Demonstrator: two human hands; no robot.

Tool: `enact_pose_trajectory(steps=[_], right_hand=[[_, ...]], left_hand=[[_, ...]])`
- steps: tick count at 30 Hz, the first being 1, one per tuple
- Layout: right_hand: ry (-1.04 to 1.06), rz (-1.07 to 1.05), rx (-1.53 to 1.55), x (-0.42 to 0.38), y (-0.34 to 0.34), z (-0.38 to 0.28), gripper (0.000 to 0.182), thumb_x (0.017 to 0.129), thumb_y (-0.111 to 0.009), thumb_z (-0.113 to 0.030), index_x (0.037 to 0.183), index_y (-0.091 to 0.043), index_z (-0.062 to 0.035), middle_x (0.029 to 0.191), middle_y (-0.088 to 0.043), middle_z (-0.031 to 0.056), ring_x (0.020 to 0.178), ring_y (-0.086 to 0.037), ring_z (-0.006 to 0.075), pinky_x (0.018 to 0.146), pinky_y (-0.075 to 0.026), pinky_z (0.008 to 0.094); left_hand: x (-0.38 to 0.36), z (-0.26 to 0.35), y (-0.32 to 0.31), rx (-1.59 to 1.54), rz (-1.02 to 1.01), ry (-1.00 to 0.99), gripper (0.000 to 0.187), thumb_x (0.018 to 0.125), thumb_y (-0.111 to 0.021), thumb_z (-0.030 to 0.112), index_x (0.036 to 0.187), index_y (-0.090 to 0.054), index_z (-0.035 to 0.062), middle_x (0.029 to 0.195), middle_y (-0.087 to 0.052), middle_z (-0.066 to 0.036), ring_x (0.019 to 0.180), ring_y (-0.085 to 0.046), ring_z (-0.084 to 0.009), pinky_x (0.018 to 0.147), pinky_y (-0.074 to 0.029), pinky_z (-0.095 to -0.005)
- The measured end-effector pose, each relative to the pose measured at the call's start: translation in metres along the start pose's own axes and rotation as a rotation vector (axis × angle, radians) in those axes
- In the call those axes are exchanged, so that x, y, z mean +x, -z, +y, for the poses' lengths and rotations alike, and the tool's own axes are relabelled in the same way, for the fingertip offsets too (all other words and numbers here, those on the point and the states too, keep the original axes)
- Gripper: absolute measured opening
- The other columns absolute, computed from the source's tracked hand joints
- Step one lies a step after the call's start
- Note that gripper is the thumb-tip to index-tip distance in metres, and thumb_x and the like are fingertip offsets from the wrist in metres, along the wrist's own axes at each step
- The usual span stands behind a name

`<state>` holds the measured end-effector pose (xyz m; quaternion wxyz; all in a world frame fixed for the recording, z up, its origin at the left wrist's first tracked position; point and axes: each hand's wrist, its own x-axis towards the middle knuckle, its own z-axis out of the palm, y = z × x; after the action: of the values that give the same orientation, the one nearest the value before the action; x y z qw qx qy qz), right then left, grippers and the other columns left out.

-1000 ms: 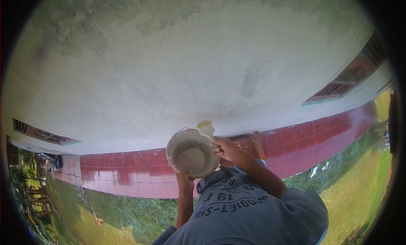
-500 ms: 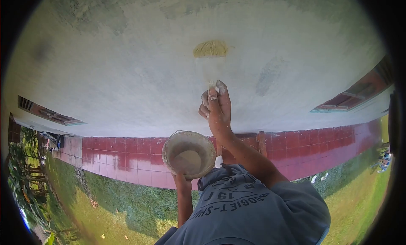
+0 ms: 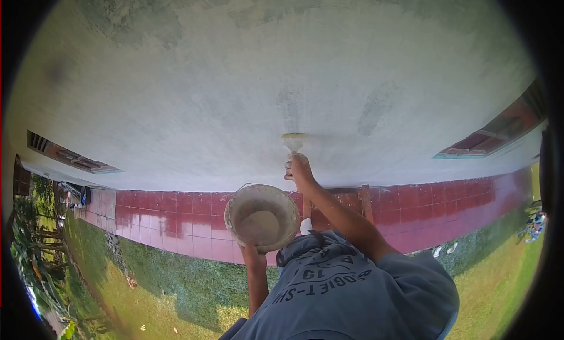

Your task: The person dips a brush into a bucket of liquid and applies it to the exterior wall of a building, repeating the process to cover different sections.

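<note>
My right hand (image 3: 300,169) is closed around the handle of a wide paint brush (image 3: 293,143). The brush's yellowish bristles lie against the pale wall (image 3: 205,93), with a darker damp-looking streak just beyond them. Lower and to the left, my left hand (image 3: 253,256) holds a dirty grey bucket (image 3: 235,205) by its side and underside. Whitish paint (image 3: 262,225) fills the bottom of this bucket, and its thin wire handle rests at the rim. Part of the left hand's fingers is hidden under the bucket.
Red glossy tiles (image 3: 170,211) run along the wall's foot, with grass (image 3: 194,281) behind. Louvred windows stand at left (image 3: 70,154) and right (image 3: 493,131). A reddish wooden piece (image 3: 366,202) is near my right forearm. Another darker patch (image 3: 376,108) marks the wall.
My right hand has drawn the brush down the wall toward me, and the bristles now appear narrow and edge-on. A dark streak shows where the brush was. The bucket stays about where it was.
</note>
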<state>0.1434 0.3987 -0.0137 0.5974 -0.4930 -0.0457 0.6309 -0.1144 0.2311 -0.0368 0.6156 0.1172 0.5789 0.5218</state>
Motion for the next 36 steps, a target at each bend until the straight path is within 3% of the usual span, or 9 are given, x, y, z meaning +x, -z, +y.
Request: enact_pose_trajectory(steps=[4, 9, 11, 13, 17, 26, 29, 31, 36], right_hand=[[0.208, -0.267, 0.010, -0.101, -0.062, -0.096, 0.021, 0.108, -0.045, -0.033, 0.108, -0.047, -0.0119, 0.071, -0.042, -0.0031, 0.053, -0.034, 0.0058, 0.047, -0.032, 0.0236], [0.584, -0.411, -0.051, -0.060, -0.049, -0.064, 0.025, 0.109, -0.044, -0.034, 0.114, -0.046, -0.0101, 0.071, -0.040, -0.0043, 0.053, -0.034, 0.0031, 0.045, -0.032, 0.0234], [0.488, -0.233, -0.159, 0.001, -0.006, -0.016, 0.025, 0.109, -0.043, -0.034, 0.113, -0.046, -0.0096, 0.072, -0.041, -0.0036, 0.053, -0.035, 0.0050, 0.044, -0.033, 0.0245], [0.272, -0.147, -0.288, 0.036, 0.052, 0.045, 0.028, 0.108, -0.045, -0.036, 0.113, -0.046, -0.0081, 0.072, -0.045, -0.0013, 0.052, -0.040, 0.0081, 0.042, -0.038, 0.0264], [-0.009, 0.186, -0.369, 0.046, 0.099, 0.103, 0.029, 0.106, -0.049, -0.037, 0.110, -0.045, -0.0095, 0.070, -0.046, 0.0001, 0.049, -0.039, 0.0097, 0.042, -0.040, 0.0276], [0.232, -0.231, -0.068, -0.129, -0.026, -0.092, 0.027, 0.108, -0.047, -0.035, 0.115, -0.045, -0.0089, 0.070, -0.040, -0.0031, 0.054, -0.034, 0.0054, 0.046, -0.031, 0.0246], [0.548, -0.441, -0.036, -0.153, -0.022, -0.104, 0.026, 0.110, -0.046, -0.032, 0.121, -0.045, -0.0087, 0.069, -0.040, -0.0039, 0.055, -0.034, 0.0049, 0.048, -0.032, 0.0241], [0.928, -0.259, -0.059, -0.140, 0.008, -0.106, 0.024, 0.110, -0.046, -0.028, 0.124, -0.046, -0.0085, 0.068, -0.039, -0.0047, 0.055, -0.033, 0.0039, 0.048, -0.031, 0.0228], [0.677, 0.216, 0.073, -0.049, 0.154, -0.059, 0.025, 0.108, -0.048, -0.034, 0.109, -0.055, -0.0101, 0.065, -0.039, -0.0050, 0.050, -0.032, 0.0045, 0.042, -0.027, 0.0234]], left_hand=[[0.000, -0.002, 0.002, 0.039, 0.004, 0.020, 0.060, 0.078, -0.050, -0.001, 0.137, -0.042, 0.0067, 0.113, -0.054, -0.016, 0.095, -0.062, -0.0349, 0.075, -0.059, -0.0582], [0.010, -0.006, 0.021, 0.035, -0.052, 0.024, 0.055, 0.082, -0.051, 0.002, 0.137, -0.042, 0.0057, 0.114, -0.055, -0.017, 0.097, -0.063, -0.0368, 0.078, -0.058, -0.0602], [0.006, -0.003, 0.017, 0.041, -0.074, 0.036, 0.054, 0.083, -0.051, 0.003, 0.137, -0.043, 0.0054, 0.117, -0.055, -0.018, 0.100, -0.063, -0.0384, 0.080, -0.058, -0.0619], [-0.014, 0.013, -0.003, -0.006, -0.049, 0.091, 0.058, 0.075, -0.050, -0.003, 0.131, -0.046, 0.0068, 0.096, -0.052, -0.008, 0.079, -0.055, -0.0208, 0.064, -0.052, -0.0377], [-0.026, 0.024, -0.016, -0.009, -0.025, 0.046, 0.053, 0.075, -0.051, -0.003, 0.127, -0.047, 0.0067, 0.093, -0.052, -0.007, 0.077, -0.054, -0.0198, 0.062, -0.050, -0.0364], [-0.015, 0.017, -0.004, 0.054, -0.045, 0.087, 0.054, 0.076, -0.050, -0.004, 0.129, -0.047, 0.0061, 0.098, -0.052, -0.009, 0.079, -0.055, -0.0209, 0.066, -0.050, -0.0384], [0.008, 0.006, 0.025, 0.119, -0.121, 0.076, 0.060, 0.083, -0.049, 0.003, 0.143, -0.040, 0.0025, 0.129, -0.052, -0.021, 0.117, -0.058, -0.0434, 0.092, -0.055, -0.0645], [0.017, 0.002, 0.037, 0.135, -0.163, 0.096, 0.056, 0.084, -0.049, 0.003, 0.140, -0.042, -0.0025, 0.128, -0.053, -0.022, 0.117, -0.058, -0.0430, 0.093, -0.055, -0.0633], [0.008, 0.004, 0.030, 0.153, -0.124, 0.067, 0.046, 0.083, -0.050, 0.003, 0.128, -0.049, -0.0067, 0.123, -0.057, -0.023, 0.112, -0.061, -0.0416, 0.092, -0.056, -0.0603]])
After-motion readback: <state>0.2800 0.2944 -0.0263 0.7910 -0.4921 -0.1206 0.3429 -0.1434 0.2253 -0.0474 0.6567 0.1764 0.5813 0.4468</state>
